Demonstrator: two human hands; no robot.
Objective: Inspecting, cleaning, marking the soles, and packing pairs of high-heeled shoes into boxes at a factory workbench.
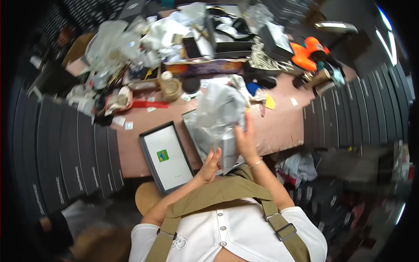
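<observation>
A bundle in pale, crinkled, see-through wrapping (221, 105) is held upright between my two hands, a little blurred by motion. My left hand (210, 167) grips its lower left side, thumb up. Against its right side presses my right hand (246, 139), with a thin bracelet at the wrist. What lies inside the wrapping cannot be made out. Under and behind the bundle shows part of a dark-rimmed box (188, 118), mostly hidden. To its left lies a shallow black tray or box lid (150, 136), white inside, with a small green sticker (162, 155).
Stacks of dark boxes stand along the left (65, 148) and right (349, 115) of the pinkish table (281, 118). Clutter fills the back: plastic bags (111, 46), an open shoe box (229, 43), a jar (170, 88), an orange object (303, 57) and a red strip (150, 104).
</observation>
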